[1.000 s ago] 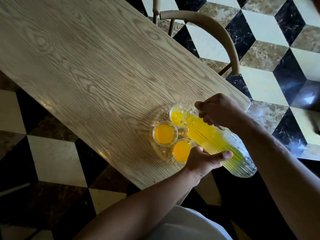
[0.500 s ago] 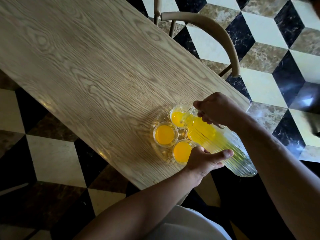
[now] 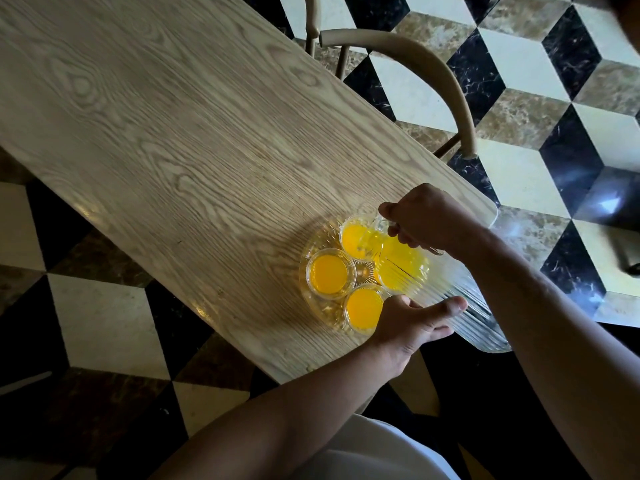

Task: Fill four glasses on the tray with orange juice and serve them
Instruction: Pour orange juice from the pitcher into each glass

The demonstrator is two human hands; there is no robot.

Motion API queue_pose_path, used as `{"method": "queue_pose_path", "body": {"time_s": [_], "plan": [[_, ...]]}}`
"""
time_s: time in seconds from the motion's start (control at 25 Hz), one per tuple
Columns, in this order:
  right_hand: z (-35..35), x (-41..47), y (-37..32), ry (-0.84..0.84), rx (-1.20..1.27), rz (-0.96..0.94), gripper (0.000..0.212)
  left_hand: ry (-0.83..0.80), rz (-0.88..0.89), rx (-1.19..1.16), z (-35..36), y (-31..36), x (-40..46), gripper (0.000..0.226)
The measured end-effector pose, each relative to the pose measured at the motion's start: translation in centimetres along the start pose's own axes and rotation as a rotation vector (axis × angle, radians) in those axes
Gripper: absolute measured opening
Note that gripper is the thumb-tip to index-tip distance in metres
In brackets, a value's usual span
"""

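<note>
Bare forearms, no sleeves; white garment point(image 3: 374, 452) at the waist.

A pale wooden surface point(image 3: 194, 140) with bold oak-like grain runs diagonally from the upper left to a rounded corner just beyond the hands. Soft light falls across its top and glints along its near edge. Beyond the hands, at the far side of the surface, stands a chair point(image 3: 440, 74) with a curved, light wooden back rail on thin spindles. The floor point(image 3: 540, 81) is polished stone laid in a tumbling-block pattern of cream, veined black and mottled brown rhombi; a bright reflection shows on a dark tile to the right of the hands. The floor left of the hands lies in deep shadow.
</note>
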State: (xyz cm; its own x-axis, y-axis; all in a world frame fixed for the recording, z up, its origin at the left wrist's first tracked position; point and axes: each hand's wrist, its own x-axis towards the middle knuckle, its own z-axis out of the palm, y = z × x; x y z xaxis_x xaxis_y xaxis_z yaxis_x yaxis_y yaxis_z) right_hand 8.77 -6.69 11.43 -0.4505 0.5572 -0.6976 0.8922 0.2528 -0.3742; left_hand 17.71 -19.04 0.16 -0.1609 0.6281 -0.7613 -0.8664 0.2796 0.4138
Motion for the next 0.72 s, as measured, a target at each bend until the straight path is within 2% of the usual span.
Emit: {"method": "queue_pose_path", "body": {"time_s": [0.32,0.52,0.72], "plan": [[-0.2,-0.3,-1.0,-0.025,-0.046,-0.006,0.042,-0.027,-0.023,-0.055,0.5,0.6,0.0,0.059],[-0.3,0.0,-1.2,-0.005,-0.081,-0.011,0.043,-0.042,-0.045,-0.058,0.7,0.9,-0.4,0.048],[-0.3,0.2,-1.7,0.004,-0.093,-0.007,0.044,-0.067,-0.049,-0.090,1.2,1.6,-0.8,0.048]]}}
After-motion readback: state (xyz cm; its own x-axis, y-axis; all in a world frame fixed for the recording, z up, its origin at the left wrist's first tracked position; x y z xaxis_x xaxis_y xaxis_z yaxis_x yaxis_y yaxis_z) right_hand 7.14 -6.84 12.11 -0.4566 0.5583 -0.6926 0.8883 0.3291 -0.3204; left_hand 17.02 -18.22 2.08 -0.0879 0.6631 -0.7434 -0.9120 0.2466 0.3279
